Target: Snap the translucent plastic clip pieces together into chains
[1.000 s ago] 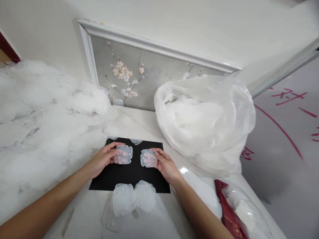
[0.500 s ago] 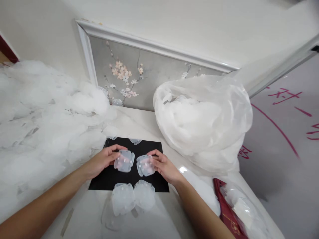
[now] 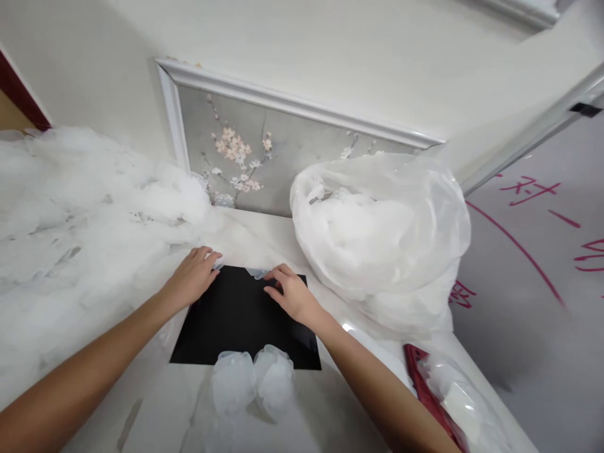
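My left hand [image 3: 194, 277] reaches to the far left corner of a black mat [image 3: 245, 321]. Its fingers are apart, at the edge of a translucent plastic piece [image 3: 218, 267] that they partly cover; contact is hard to tell. Over the mat's far right part is my right hand [image 3: 292, 292], thumb and fingers apart with nothing between them. Just beyond its fingertips another translucent piece [image 3: 256, 273] lies on the mat's far edge. Two small piles of such pieces, a left pile [image 3: 233, 380] and a right pile [image 3: 274, 377], stand side by side at the near edge.
A large heap of translucent pieces [image 3: 85, 251] covers the left side. An open clear plastic bag [image 3: 377, 251] full of white pieces stands at the right. Nearer lies a dark red object [image 3: 427, 390] beside a clear bag [image 3: 465, 402]. A marked whiteboard [image 3: 538, 283] borders the right.
Both hands have let go of the translucent pieces they held over the mat and moved away to its far edge. The two near piles look slightly taller.
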A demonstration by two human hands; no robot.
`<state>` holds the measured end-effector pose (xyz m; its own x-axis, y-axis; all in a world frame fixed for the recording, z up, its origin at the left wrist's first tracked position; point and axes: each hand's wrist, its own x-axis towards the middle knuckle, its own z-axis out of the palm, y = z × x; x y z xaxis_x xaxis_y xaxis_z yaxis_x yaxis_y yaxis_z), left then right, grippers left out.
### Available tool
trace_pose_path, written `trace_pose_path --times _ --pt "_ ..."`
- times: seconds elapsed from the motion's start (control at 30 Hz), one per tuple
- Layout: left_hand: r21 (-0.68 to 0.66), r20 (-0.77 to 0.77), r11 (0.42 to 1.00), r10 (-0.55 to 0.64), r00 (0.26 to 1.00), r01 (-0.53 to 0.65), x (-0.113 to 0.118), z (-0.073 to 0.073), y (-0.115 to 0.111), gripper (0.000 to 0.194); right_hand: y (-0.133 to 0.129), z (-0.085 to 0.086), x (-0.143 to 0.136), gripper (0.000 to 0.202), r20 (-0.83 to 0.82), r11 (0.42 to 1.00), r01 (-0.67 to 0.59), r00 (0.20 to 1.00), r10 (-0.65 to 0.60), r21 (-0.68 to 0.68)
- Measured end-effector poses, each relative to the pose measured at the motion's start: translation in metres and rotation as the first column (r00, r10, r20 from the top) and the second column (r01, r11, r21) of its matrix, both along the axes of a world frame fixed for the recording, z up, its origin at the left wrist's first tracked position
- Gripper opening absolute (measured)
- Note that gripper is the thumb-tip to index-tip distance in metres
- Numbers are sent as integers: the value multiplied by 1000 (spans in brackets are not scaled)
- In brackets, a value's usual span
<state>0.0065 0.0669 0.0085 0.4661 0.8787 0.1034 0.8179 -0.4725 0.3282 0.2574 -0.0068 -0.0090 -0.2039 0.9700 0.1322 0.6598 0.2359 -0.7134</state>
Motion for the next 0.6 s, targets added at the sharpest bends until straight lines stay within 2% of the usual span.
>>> trace_pose_path --times 0.1,0.2,0.33,0.47,0.6 --pt "16 -67 999 52 996 -51 -2 -3 21 36 24 -8 -13 29 264 995 -15 964 -12 100" --pt "10 -103 998 67 992 -67 -2 -4 28 41 32 -12 -21 22 369 990 -55 929 3 130" --pt "6 -124 990 140 982 -140 1 -3 35 50 32 -17 -17 20 290 986 55 952 -98 155" --pt "-3 -102 977 211 972 -213 5 3 43 56 45 -25 -12 21 86 969 197 974 -211 151" --pt "-4 15 983 183 983 -183 11 13 37 46 61 -35 -14 22 -49 972 217 976 -214 92"
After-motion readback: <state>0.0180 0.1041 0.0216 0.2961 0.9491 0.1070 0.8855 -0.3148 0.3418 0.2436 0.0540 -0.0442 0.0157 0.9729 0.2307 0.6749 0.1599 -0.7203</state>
